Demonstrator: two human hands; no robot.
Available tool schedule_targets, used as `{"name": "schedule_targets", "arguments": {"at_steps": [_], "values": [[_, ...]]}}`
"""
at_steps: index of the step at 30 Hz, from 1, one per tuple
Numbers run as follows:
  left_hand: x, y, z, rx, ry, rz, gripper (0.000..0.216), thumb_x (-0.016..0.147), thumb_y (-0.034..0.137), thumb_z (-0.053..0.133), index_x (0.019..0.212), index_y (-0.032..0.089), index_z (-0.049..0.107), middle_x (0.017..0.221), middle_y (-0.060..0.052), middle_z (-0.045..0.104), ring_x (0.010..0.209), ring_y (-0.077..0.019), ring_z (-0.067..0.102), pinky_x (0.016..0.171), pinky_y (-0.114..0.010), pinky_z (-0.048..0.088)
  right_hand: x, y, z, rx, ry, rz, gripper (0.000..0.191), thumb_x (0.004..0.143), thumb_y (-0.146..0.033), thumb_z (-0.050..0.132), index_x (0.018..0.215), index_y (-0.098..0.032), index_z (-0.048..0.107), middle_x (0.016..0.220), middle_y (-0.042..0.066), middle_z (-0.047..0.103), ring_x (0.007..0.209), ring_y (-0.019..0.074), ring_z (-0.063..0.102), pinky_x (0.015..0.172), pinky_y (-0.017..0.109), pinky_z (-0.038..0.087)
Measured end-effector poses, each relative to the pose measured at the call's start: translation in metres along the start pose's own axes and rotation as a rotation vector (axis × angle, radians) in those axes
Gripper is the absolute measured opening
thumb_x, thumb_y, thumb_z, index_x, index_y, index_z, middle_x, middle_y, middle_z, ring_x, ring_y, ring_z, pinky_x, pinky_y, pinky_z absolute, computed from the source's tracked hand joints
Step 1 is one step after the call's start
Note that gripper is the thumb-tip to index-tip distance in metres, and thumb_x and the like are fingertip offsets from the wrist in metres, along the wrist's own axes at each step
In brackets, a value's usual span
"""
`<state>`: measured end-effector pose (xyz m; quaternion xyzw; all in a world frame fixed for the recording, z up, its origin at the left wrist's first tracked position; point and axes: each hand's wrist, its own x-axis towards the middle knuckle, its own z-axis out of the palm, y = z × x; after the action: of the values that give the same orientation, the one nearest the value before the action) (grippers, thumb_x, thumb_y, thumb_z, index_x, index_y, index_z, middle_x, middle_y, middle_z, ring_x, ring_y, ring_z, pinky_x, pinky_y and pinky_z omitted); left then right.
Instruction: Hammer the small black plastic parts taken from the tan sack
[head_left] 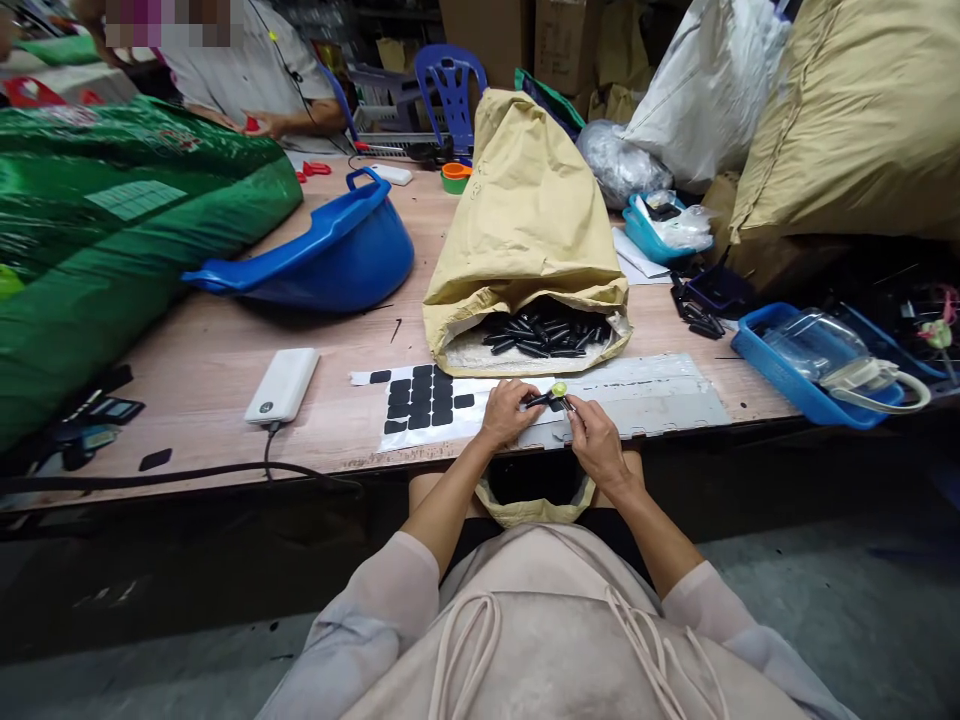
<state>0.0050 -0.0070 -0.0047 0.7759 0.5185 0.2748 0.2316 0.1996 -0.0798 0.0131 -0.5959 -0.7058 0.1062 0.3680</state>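
My left hand is closed on a small black tube-like piece, over the table's front edge. Close on its right, my right hand pinches something small and dark that I cannot make out. Between the fingertips shows a small yellow-green round thing. Left of my hands lies a white sheet bearing several black rounded stickers. Just beyond them, a tan sack lies with its mouth toward me, full of black tube-like pieces. An open bag sits in my lap below the edge.
A white power bank with a cable and a tilted blue basin stand to the left, beside a big green sack. Blue trays and stuffed sacks crowd the right. A person works across the table.
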Motion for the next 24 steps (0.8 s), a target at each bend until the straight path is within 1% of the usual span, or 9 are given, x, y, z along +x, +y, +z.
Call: {"name": "schedule_targets", "arguments": {"at_steps": [4, 8, 10, 13, 17, 20, 24], "values": [[0.001, 0.0, 0.0, -0.005, -0.016, -0.014, 0.016, 0.087, 0.029, 0.077, 0.103, 0.025, 0.075, 0.096, -0.003, 0.072, 0.096, -0.0234, 0.06, 0.089, -0.038, 0.045, 0.002, -0.009, -0.001, -0.046, 0.003, -0.016, 0.041, 0.108, -0.03, 0.039, 0.138, -0.021, 0.066, 0.111, 0.011, 0.071, 0.1, 0.0219, 0.068, 0.092, 0.033, 0.056], [0.001, 0.003, -0.001, 0.003, -0.022, -0.04, 0.017, 0.088, 0.029, 0.076, 0.104, 0.026, 0.076, 0.097, -0.003, 0.072, 0.097, -0.0241, 0.06, 0.09, -0.038, 0.045, 0.005, -0.013, -0.003, -0.119, -0.07, 0.03, 0.041, 0.107, -0.025, 0.041, 0.139, -0.021, 0.066, 0.108, 0.011, 0.07, 0.098, 0.0218, 0.068, 0.089, 0.032, 0.055], [0.001, 0.004, -0.002, -0.003, -0.023, -0.042, 0.016, 0.088, 0.029, 0.076, 0.104, 0.026, 0.075, 0.097, -0.003, 0.072, 0.098, -0.0243, 0.06, 0.09, -0.039, 0.045, 0.006, -0.014, -0.004, -0.118, -0.072, 0.043, 0.041, 0.106, -0.024, 0.041, 0.138, -0.021, 0.066, 0.107, 0.011, 0.07, 0.098, 0.0219, 0.067, 0.088, 0.032, 0.055], [0.001, 0.005, -0.002, -0.005, -0.026, -0.035, 0.015, 0.088, 0.029, 0.076, 0.103, 0.026, 0.075, 0.099, -0.003, 0.072, 0.099, -0.0244, 0.06, 0.09, -0.038, 0.045, 0.006, -0.019, -0.004, -0.089, -0.049, 0.021, 0.042, 0.108, -0.028, 0.038, 0.14, -0.021, 0.064, 0.111, 0.011, 0.07, 0.1, 0.0214, 0.067, 0.091, 0.031, 0.054], [0.0, 0.007, -0.004, 0.012, -0.026, -0.044, 0.016, 0.087, 0.028, 0.076, 0.102, 0.024, 0.073, 0.098, -0.004, 0.07, 0.1, -0.0249, 0.059, 0.089, -0.038, 0.045, 0.003, -0.025, 0.001, -0.077, -0.085, -0.028, 0.042, 0.109, -0.029, 0.037, 0.14, -0.02, 0.065, 0.11, 0.01, 0.07, 0.1, 0.0205, 0.068, 0.089, 0.029, 0.053], [0.0, 0.009, -0.005, 0.008, -0.033, -0.057, 0.016, 0.086, 0.027, 0.076, 0.102, 0.024, 0.073, 0.096, -0.004, 0.07, 0.099, -0.0249, 0.059, 0.089, -0.038, 0.045, 0.002, -0.021, 0.006, -0.105, -0.096, -0.026, 0.04, 0.108, -0.027, 0.041, 0.136, -0.02, 0.067, 0.107, 0.009, 0.07, 0.097, 0.0196, 0.067, 0.086, 0.028, 0.052], [0.001, 0.01, -0.004, 0.002, -0.018, -0.051, 0.018, 0.083, 0.024, 0.076, 0.102, 0.023, 0.074, 0.098, -0.003, 0.071, 0.1, -0.0251, 0.06, 0.092, -0.039, 0.045, 0.012, 0.0, 0.003, -0.19, 0.01, 0.025, 0.037, 0.107, -0.027, 0.044, 0.134, -0.021, 0.068, 0.109, 0.009, 0.069, 0.099, 0.0188, 0.065, 0.085, 0.027, 0.049]]}}
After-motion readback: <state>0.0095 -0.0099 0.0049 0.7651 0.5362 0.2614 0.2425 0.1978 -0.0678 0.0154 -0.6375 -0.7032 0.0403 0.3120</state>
